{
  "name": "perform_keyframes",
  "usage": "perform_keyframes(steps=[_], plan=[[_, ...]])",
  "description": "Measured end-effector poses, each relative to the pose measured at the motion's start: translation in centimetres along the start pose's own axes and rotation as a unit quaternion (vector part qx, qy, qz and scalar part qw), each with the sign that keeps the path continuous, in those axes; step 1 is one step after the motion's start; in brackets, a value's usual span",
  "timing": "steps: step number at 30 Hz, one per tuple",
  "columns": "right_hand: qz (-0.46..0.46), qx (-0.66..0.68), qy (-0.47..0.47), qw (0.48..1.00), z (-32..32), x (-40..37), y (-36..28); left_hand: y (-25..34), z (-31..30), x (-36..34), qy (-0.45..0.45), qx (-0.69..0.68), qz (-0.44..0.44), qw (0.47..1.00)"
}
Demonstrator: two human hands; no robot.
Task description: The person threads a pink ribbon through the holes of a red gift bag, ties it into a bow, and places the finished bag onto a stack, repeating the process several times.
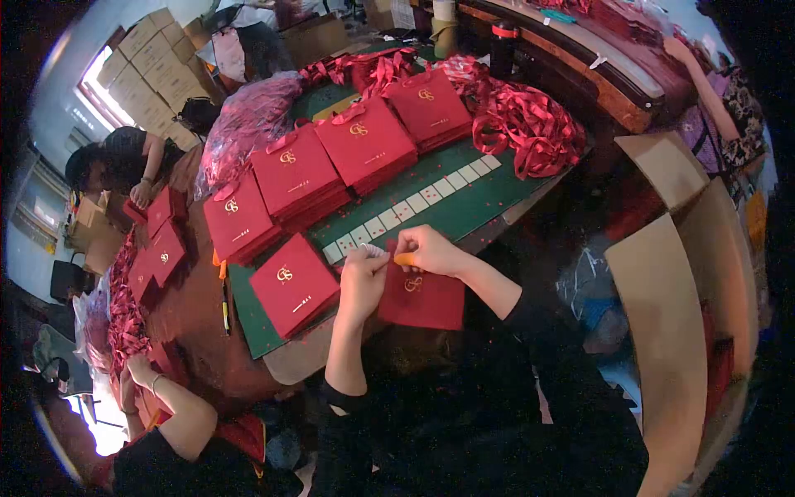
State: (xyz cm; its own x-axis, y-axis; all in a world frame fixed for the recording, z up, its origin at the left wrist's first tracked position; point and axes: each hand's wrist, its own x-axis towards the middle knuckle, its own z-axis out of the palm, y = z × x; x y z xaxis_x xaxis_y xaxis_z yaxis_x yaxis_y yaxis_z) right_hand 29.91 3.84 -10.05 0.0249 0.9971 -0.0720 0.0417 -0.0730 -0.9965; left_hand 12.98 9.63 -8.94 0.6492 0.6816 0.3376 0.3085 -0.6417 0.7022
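A flat red gift bag (424, 308) with a gold emblem is in front of me at the table's near edge. My left hand (362, 282) is closed at its upper left corner, and a small white patterned piece shows by the fingertips. At the bag's top edge, my right hand (426, 251) is pinched shut, with an orange cover (406, 259) on one finger. What lies between the right fingertips is too small to make out. Left of my hands lies another red bag (294, 286). Beyond them runs a row of white cards (416, 203) dotted with small red bits.
Stacks of red bags (364, 145) line the green mat (476, 199), with a heap of red ribbon (530, 132) behind. An open cardboard box (662, 306) stands on my right. Co-workers sit at left, one near a brown table (195, 306); another person's arm (704, 91) shows at upper right.
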Motion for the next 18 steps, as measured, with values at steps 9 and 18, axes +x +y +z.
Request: perform_keyframes(steps=[9,18], plan=[[-0.047,-0.074,-0.036,0.996,-0.5,-0.6,-0.8,-0.2,-0.9,0.9,-0.018,0.160,0.105,0.981],[-0.022,-0.075,-0.060,0.995,-1.5,-0.7,-1.4,1.3,-1.5,0.9,0.048,0.295,0.129,0.946]])
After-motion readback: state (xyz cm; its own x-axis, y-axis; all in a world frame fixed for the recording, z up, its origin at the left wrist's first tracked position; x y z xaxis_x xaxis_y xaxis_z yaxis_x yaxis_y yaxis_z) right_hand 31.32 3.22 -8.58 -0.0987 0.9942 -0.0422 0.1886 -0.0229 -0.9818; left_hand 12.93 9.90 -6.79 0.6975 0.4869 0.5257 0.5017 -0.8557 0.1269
